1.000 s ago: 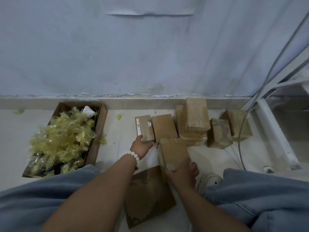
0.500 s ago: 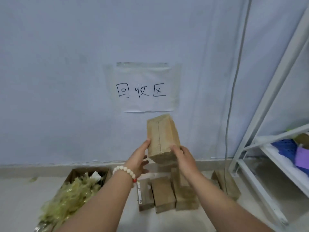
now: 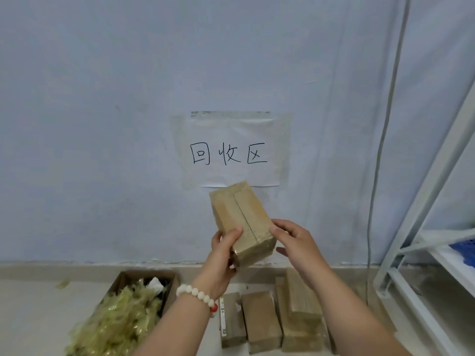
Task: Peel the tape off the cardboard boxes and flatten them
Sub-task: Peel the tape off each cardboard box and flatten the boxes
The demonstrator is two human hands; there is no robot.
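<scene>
Up near the wall, my left hand (image 3: 222, 253) grips the box (image 3: 241, 214). Its thumb lies on the front face and its fingers curl round the back. My right hand (image 3: 295, 242) curls its fingers onto the box's right edge, with the thumb just under the near corner.

A second ago this box sat on the floor with the others. Now it is lifted up in both hands, tilted, with its far end just under the paper sign (image 3: 231, 152). My left thumb has also come round onto the front. So I think the picking up is done and the peeling comes next. The shiny tape (image 3: 253, 253) is still on, and the box is still shut and not flat.

Below my hands, more boxes (image 3: 259, 319) wait on the floor, close together, some stacked. To the left sits an open carton (image 3: 123, 281), heaped full of yellow tape scraps (image 3: 120, 322), with a white bit at its far end. On the right stands a white shelf (image 3: 421, 206) with a blue crate (image 3: 465, 246) on it; I cannot tell what the crate holds.
</scene>
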